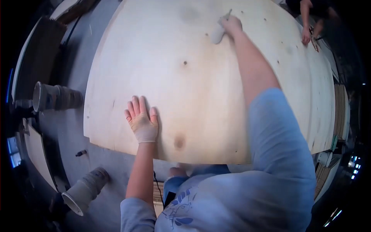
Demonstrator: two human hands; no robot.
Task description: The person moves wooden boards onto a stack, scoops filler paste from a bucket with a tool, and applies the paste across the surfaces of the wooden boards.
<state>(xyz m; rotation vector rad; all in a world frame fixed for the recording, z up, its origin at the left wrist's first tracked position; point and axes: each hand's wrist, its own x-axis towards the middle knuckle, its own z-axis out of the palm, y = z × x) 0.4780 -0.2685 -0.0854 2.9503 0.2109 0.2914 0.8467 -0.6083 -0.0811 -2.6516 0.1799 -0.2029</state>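
A large pale plywood sheet (201,100) with dark knots lies in front of me. My left hand (143,123), in a light glove with bare fingertips, rests flat on its near left part, fingers spread. Far out across the sheet, my right hand (233,27) is closed around what looks like a putty knife (217,36). A broad greyish part of it lies at the wood, and a thin end sticks up past my fingers. The exact shape inside my grip is hidden. A brown knot (179,141) shows near the front edge.
Another person's hands (307,36) are at the far right edge of the sheet. Stacked buckets (58,97) stand on the floor at left, with more buckets (85,190) nearer me. A small dark object (81,153) lies between them. Stacked boards (339,112) are at right.
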